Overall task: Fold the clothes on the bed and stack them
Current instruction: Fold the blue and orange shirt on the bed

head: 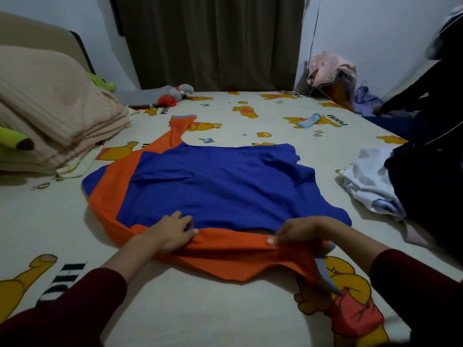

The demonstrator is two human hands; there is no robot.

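Note:
A blue and orange shirt (213,186) lies spread across the middle of the bed (225,309), one orange sleeve stretching away to the upper left. My left hand (172,234) pinches the near orange edge of the shirt on its left side. About a hand's width to the right, my right hand (298,231) pinches the same orange edge, lifting it slightly off the sheet. Both forearms wear dark red sleeves.
A folded beige blanket (50,113) is piled at the left. White clothes (370,184) lie crumpled at the right next to a person in dark clothing (431,146). Stuffed toys (172,95) and a pink clothes heap (328,71) sit at the far edge by the curtain.

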